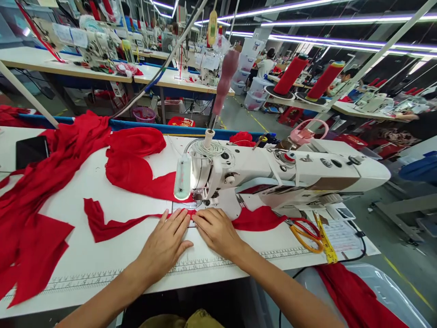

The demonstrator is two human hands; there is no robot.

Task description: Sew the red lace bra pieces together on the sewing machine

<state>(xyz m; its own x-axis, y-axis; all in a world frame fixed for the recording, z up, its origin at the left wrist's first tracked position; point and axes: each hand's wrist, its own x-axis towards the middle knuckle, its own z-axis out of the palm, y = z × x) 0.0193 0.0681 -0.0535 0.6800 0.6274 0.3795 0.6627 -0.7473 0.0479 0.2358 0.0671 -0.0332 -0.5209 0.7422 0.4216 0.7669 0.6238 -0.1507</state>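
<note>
My left hand (168, 246) lies flat on a narrow red fabric strip (136, 221), thumb held apart from the other fingers. Close beside it, my right hand (218, 233) has its fingers bent and pressed together on the same red fabric, whose wider end (259, 219) spreads out to the right. Both sets of fingertips rest just in front of the needle area of a white sewing machine (252, 166). The fabric directly beneath the fingers is hidden. Behind the strip, another red piece (133, 171) reaches up to the machine's foot.
A large red fabric heap (44, 182) covers the table's left side, with a dark phone (32, 151) by it. Scissors (307, 234) and a yellow tape measure (326, 241) lie at the right. Red cloth hangs over a clear plastic bin (385, 291) below the table's edge.
</note>
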